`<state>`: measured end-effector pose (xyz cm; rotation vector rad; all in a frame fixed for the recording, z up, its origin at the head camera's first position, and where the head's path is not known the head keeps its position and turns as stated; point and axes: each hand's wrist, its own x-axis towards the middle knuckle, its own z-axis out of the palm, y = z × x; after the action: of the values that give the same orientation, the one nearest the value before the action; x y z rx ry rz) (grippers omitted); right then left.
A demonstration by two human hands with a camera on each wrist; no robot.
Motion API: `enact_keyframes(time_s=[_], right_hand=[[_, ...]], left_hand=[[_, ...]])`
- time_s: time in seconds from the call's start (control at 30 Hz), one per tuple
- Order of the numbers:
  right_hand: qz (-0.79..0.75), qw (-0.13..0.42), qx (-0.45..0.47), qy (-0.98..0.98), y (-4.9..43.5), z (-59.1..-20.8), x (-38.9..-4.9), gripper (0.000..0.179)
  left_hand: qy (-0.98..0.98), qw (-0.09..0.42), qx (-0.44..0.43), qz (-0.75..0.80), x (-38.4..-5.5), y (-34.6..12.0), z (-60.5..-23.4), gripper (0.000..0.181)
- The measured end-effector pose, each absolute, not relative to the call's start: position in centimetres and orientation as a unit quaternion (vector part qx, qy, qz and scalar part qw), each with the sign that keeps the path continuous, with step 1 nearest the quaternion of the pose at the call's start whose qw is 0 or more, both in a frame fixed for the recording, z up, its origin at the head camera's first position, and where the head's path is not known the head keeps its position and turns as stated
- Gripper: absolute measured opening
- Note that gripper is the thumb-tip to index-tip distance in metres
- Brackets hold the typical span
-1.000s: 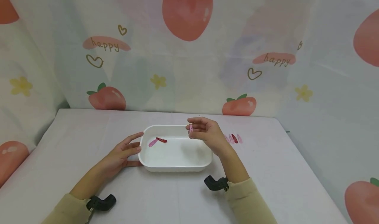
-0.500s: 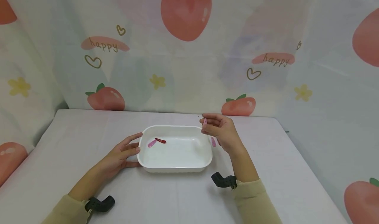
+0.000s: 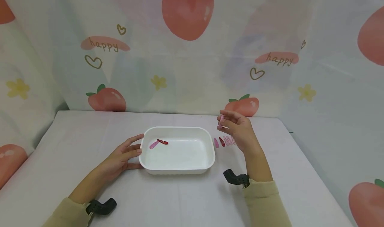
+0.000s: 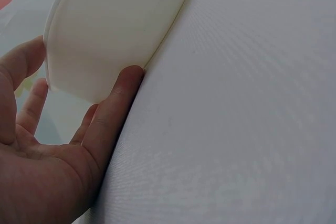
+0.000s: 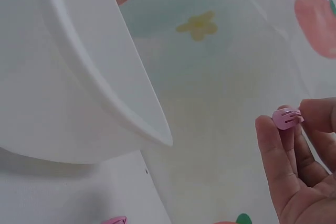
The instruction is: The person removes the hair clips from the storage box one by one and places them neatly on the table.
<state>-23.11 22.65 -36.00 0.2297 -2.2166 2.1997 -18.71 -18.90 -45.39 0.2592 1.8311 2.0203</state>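
My right hand point(image 3: 240, 130) is raised above the table, to the right of a white plastic tub point(image 3: 177, 171). Between thumb and fingertips it pinches a small pink hair clip point(image 5: 286, 119). At the tub's left end my left hand point(image 3: 120, 158) rests its spread fingers against the rim and side, thumb point(image 4: 123, 90) low by the base. Inside the tub, toward its left, lie a pink hair clip point(image 3: 154, 145) and a red hair clip point(image 3: 163, 142), touching or overlapping.
Right of the tub, several hair clips lie in a row on the white cloth: a pink one point(image 3: 216, 142), a red one point(image 3: 222, 141), then more pink ones point(image 3: 228, 140) partly behind my right hand. A fruit-printed backdrop point(image 3: 180, 93) stands behind the table point(image 3: 120, 193).
My right hand has moved right, from over the tub to above the row of clips, still pinching the pink hair clip. My left hand has stayed on the tub.
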Motion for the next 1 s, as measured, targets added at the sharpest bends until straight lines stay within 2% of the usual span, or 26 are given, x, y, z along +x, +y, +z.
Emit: enact_keyframes(time_s=[0.17,0.4,0.8,1.0], right_hand=[[0.711,0.004,0.061,-0.7,23.4,-36.2,-23.3,0.031],[0.713,0.013,0.035,-0.7,24.6,-36.5,-23.6,0.041],[0.723,0.038,-0.002,-0.69,27.4,-37.5,-23.8,0.03],[0.722,0.043,-0.034,-0.69,28.6,-37.7,-23.9,0.036]], left_hand=[[0.655,0.201,0.094,0.722,-18.7,-18.9,-45.3,0.063],[0.654,0.201,0.093,0.723,-18.7,-18.9,-45.4,0.064],[0.654,0.202,0.094,0.723,-18.8,-18.9,-45.4,0.063],[0.651,0.201,0.097,0.725,-18.7,-19.0,-45.4,0.063]])
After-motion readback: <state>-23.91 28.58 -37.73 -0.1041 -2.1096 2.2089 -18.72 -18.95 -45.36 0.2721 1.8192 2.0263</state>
